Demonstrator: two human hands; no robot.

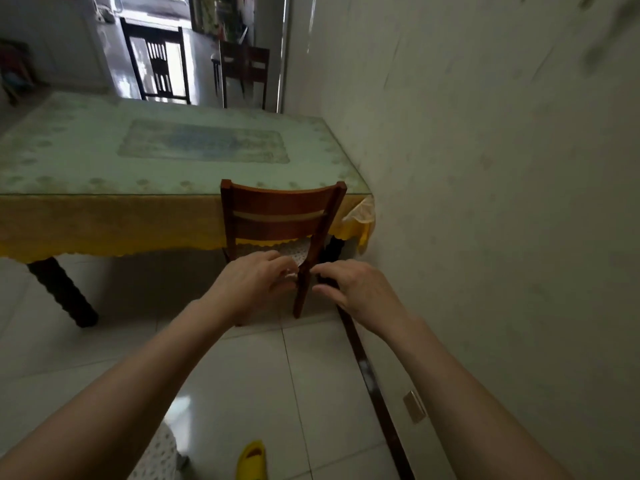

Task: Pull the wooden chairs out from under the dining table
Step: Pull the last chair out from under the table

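Observation:
A brown wooden chair (280, 209) stands tucked under the near right end of the dining table (104, 161), its curved backrest facing me and a patterned seat pad showing below it. The table wears a yellow cloth under a glass top. My left hand (252, 282) reaches in front of the chair's seat, fingers spread and loosely curled, holding nothing. My right hand (353, 285) hovers just right of the chair's rear right leg, fingers apart, empty. Neither hand grips the chair.
A wall (485, 202) runs close along the right, with a dark baseboard (363, 362). A thick dark table leg (62, 292) stands at left. Two dark chairs (159, 64) sit beyond the table's far side. A yellow slipper (252, 460) rests on the tiled floor.

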